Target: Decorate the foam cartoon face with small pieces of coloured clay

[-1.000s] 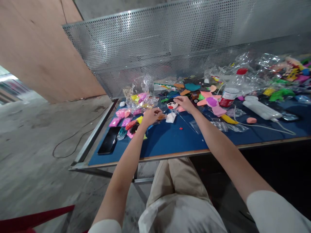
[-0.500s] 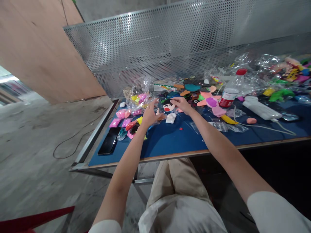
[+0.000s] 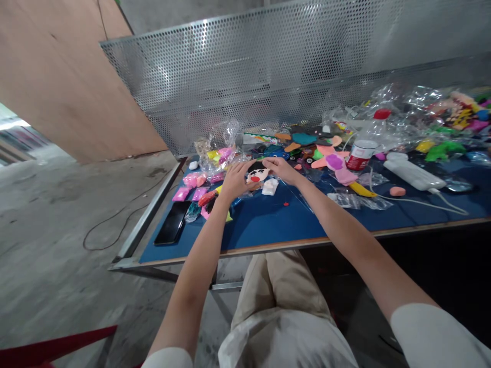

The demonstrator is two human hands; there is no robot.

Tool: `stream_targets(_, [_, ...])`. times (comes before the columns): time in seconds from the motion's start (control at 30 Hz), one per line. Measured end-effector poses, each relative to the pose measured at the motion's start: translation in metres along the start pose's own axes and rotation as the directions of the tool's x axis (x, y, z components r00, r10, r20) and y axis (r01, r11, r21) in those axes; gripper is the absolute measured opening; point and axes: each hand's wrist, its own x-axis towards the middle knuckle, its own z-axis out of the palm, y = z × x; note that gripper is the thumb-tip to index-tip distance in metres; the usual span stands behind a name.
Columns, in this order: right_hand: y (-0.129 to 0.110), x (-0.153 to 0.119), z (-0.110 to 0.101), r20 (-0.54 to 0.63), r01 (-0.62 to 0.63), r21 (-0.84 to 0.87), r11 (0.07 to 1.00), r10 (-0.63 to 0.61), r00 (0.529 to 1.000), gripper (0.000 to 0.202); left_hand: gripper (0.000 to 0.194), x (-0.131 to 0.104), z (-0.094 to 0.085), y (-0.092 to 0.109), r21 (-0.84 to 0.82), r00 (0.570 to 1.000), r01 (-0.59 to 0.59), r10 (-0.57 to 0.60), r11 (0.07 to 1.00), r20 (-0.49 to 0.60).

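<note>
The left hand (image 3: pixel 238 180) has now closed on the toy face (image 3: pixel 258 173), opposite the right hand's (image 3: pixel 283 169) pinch, so both sides are held between them.

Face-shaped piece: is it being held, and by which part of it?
The face-shaped piece is held by its edges: the left hand is at its left side, and the right hand pinches its upper right, as pictured.

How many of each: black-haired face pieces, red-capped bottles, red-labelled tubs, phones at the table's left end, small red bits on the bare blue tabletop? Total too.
Face piece: 1
Red-capped bottle: 1
Red-labelled tub: 1
Phone, left end: 1
Small red bit: 1
Total: 5
</note>
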Motion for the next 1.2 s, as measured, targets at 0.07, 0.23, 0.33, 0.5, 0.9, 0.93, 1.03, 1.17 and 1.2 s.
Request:
stream_targets(0.07, [-0.002,-0.001,-0.006,0.025,-0.007,-0.021,1.0,0.007,1.0,0.061,0.072,0.001,-0.003,0.002,-0.009,1.0,-0.004,0.004,1.0,-0.014])
stream_targets(0.23, [0.0,-0.003,-0.028,0.094,0.039,-0.502,0.864,0.01,0.995,0.036,0.071,-0.003,-0.017,0.011,-0.082,0.999,0.029,-0.028,0.996,0.018])
stream_targets(0.33, [0.003,-0.004,-0.033,0.225,0.084,-0.655,0.751,0.088,0.97,0.026,0.069,-0.018,-0.027,0.024,-0.245,0.979,0.071,-0.021,0.967,0.202])
stream_targets(0.5, [0.004,-0.004,-0.025,0.276,0.083,-0.675,0.733,0.147,0.95,0.019,0.069,-0.056,-0.026,0.057,-0.34,0.921,0.129,0.015,0.931,0.39])
stream_targets(0.9, [-0.013,-0.011,-0.033,0.238,-0.085,-0.585,0.806,0.272,0.932,0.015,0.028,-0.018,-0.03,0.002,-0.207,0.94,0.302,-0.255,0.931,0.226])
stream_targets(0.93, [-0.012,-0.011,-0.034,0.248,-0.104,-0.565,0.819,0.289,0.925,0.018,0.024,-0.009,-0.023,-0.005,-0.181,0.931,0.332,-0.29,0.926,0.223])
stream_targets(1.03, [-0.011,-0.012,-0.035,0.235,-0.103,-0.552,0.828,0.272,0.933,0.022,0.022,0.012,0.002,-0.012,-0.052,0.897,0.397,-0.376,0.916,0.232])
stream_targets(1.17, [-0.016,-0.013,-0.033,0.198,-0.004,-0.649,0.761,0.174,0.965,0.025,0.025,0.024,0.024,-0.008,0.098,0.878,0.389,-0.401,0.916,0.262])
stream_targets(1.2, [-0.018,-0.013,-0.031,0.192,0.041,-0.669,0.742,0.119,0.974,0.025,0.024,0.025,0.025,-0.007,0.111,0.878,0.379,-0.395,0.919,0.269])
